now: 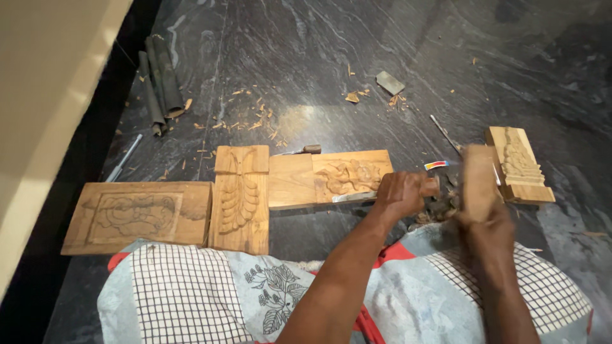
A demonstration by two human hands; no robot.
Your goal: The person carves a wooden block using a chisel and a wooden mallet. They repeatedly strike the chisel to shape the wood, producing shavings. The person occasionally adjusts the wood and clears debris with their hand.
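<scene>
The left hand (400,193), fully closed, holds a chisel (357,196) against the carved panel (331,177) on the floor (319,76), the right hand (486,224) grips the mallet (479,181) raised; carving is underway, demanding a squarely aimed strike.

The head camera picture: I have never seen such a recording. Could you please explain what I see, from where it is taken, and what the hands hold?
The camera sits on a person's head and looks down at their two bare hands and lap. The left hand holds a chisel against a carved wooden panel. The right hand grips a wooden mallet, blurred. On the dark stone floor lie more carved pieces: a flat panel, an upright leaf carving and a small carved block. Wood chips are scattered around.
</scene>
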